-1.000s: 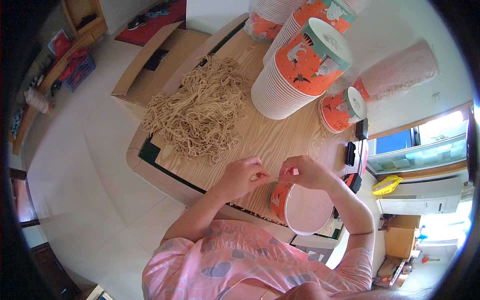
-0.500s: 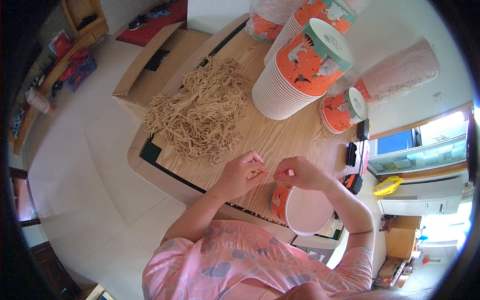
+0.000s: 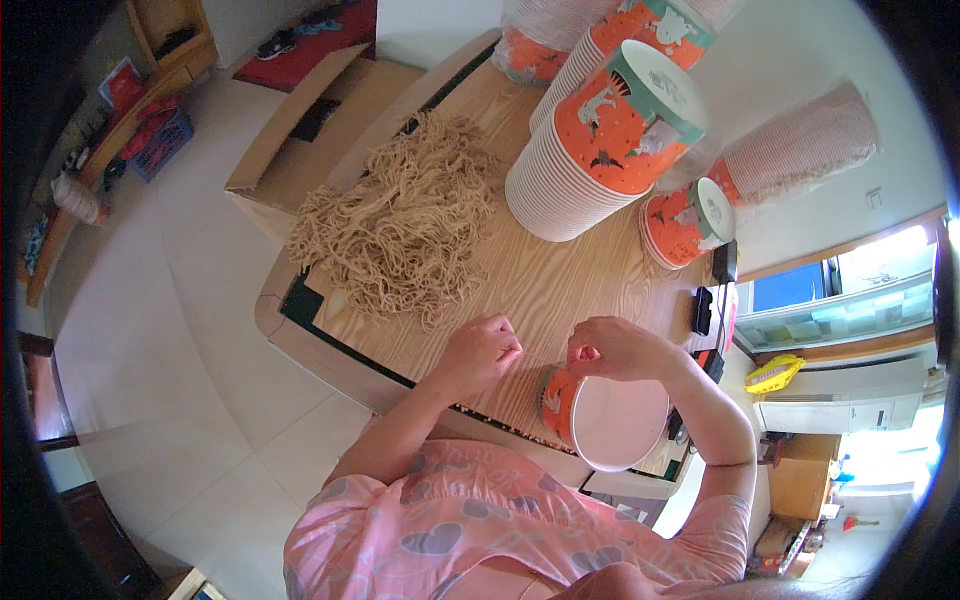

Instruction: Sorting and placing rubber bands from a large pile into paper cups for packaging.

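Note:
My left hand (image 3: 487, 350) is curled into a loose fist over the wooden table (image 3: 560, 285), a little left of an orange paper cup (image 3: 560, 400) with a wide white face. My right hand (image 3: 612, 348) is curled at that cup's upper rim, fingers closed against it. The cup stands at the table's near edge, right in front of my body. A big heap of pale brown noodles (image 3: 400, 225) lies on the table beyond my left hand. Nothing shows inside my left fist.
A tall leaning stack of orange cups (image 3: 600, 140) rises at the back of the table, with a shorter stack (image 3: 685, 220) to its right and more stacks behind. An open cardboard box (image 3: 320, 130) sits left of the table on the tiled floor. Dark small devices (image 3: 705, 310) lie at the right edge.
My left hand has pulled away to the left from my right hand and the cup, opening a gap between them. The right hand stays at the cup's rim.

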Action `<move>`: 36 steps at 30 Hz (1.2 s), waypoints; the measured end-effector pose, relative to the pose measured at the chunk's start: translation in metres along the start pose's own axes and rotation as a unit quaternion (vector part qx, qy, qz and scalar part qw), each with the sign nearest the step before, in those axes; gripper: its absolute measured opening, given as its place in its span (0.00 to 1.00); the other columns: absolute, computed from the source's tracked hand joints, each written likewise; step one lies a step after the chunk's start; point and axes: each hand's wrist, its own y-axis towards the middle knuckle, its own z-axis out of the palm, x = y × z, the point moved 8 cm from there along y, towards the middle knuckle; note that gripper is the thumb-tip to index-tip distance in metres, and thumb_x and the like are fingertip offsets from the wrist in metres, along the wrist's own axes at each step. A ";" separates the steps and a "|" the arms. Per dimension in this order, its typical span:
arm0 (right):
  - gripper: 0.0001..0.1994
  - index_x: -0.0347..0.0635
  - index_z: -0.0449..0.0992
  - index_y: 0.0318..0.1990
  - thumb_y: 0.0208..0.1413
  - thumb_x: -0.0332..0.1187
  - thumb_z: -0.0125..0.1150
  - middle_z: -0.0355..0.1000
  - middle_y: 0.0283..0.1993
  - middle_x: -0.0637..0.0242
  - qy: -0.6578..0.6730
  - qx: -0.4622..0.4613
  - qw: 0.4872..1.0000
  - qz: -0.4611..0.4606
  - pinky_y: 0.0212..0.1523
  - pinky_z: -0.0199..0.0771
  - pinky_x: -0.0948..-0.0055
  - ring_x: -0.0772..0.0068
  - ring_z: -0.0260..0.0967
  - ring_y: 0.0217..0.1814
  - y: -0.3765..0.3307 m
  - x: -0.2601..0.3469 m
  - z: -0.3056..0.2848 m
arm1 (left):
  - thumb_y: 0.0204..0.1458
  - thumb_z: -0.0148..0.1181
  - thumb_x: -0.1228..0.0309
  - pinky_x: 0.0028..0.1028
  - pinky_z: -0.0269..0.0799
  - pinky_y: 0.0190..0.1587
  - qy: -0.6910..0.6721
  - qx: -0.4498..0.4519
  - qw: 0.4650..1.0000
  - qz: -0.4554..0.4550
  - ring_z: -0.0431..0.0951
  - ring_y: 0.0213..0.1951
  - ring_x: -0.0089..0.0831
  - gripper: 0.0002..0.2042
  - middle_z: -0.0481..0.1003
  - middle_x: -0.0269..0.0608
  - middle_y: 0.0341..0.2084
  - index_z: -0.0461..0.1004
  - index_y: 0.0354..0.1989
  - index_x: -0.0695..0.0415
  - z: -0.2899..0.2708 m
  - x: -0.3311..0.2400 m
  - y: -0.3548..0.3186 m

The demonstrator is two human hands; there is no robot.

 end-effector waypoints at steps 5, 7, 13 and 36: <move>0.12 0.40 0.77 0.32 0.50 0.39 0.59 0.71 0.32 0.58 0.022 0.025 0.999 0.023 0.41 0.70 0.64 0.61 0.70 0.36 -0.002 -0.003 0.000 | 0.46 0.61 0.67 0.36 0.71 0.41 0.042 0.090 0.995 -0.027 0.75 0.36 0.38 0.07 0.73 0.39 0.32 0.77 0.28 0.57 0.016 0.004 0.000; 0.12 0.40 0.77 0.33 0.50 0.39 0.59 0.72 0.33 0.58 0.018 0.030 0.999 0.016 0.41 0.70 0.65 0.61 0.71 0.36 -0.002 0.001 -0.001 | 0.46 0.62 0.66 0.35 0.70 0.42 -0.056 0.001 0.995 0.087 0.74 0.36 0.40 0.08 0.74 0.41 0.31 0.77 0.28 0.58 0.013 -0.021 0.005; 0.09 0.41 0.78 0.35 0.50 0.36 0.59 0.73 0.34 0.59 0.037 0.042 0.997 0.054 0.40 0.71 0.67 0.64 0.72 0.37 -0.005 0.004 -0.006 | 0.46 0.63 0.66 0.34 0.69 0.41 -0.177 0.069 0.981 0.051 0.75 0.36 0.40 0.09 0.74 0.43 0.29 0.77 0.28 0.59 0.032 -0.035 0.016; 0.12 0.39 0.73 0.36 0.42 0.25 0.64 0.71 0.37 0.62 -0.031 -0.203 0.979 -0.017 0.46 0.70 0.64 0.58 0.68 0.44 -0.043 0.027 0.000 | 0.45 0.63 0.71 0.30 0.71 0.33 -0.210 -0.009 0.977 0.026 0.76 0.29 0.34 0.06 0.72 0.42 0.26 0.76 0.28 0.60 0.041 -0.027 0.022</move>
